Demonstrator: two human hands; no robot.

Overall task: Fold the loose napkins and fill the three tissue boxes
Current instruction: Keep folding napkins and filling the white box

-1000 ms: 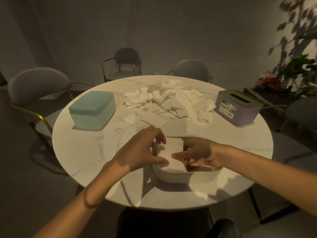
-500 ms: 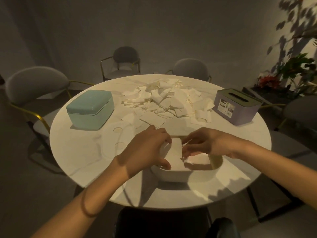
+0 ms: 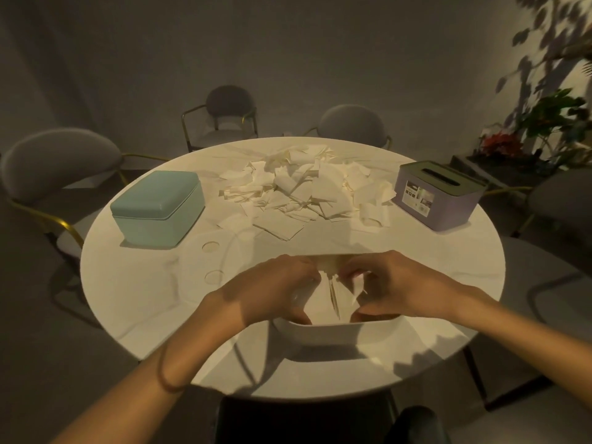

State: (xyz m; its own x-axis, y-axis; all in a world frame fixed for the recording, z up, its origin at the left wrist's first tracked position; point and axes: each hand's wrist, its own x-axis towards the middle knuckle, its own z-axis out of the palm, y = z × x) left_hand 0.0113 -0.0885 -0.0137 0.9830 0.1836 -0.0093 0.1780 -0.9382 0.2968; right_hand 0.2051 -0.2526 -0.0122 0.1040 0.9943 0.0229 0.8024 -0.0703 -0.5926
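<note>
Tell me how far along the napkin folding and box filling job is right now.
Early going. In hand: the left hand and right hand grip folded napkins inside the open white box. Whether anything is done is unclear: the teal box is shut, and the purple box shows no napkin at its slot. Left: a big loose napkin pile lies unfolded mid-table.

White open tissue box (image 3: 333, 334) holding white napkins (image 3: 323, 302); teal closed box (image 3: 157, 208), purple slotted box (image 3: 439, 195). Pale, faintly veined table (image 3: 134, 283), perhaps marble, under cream loose napkins (image 3: 307, 193). Grey chairs (image 3: 54, 155) with gold frames.
</note>
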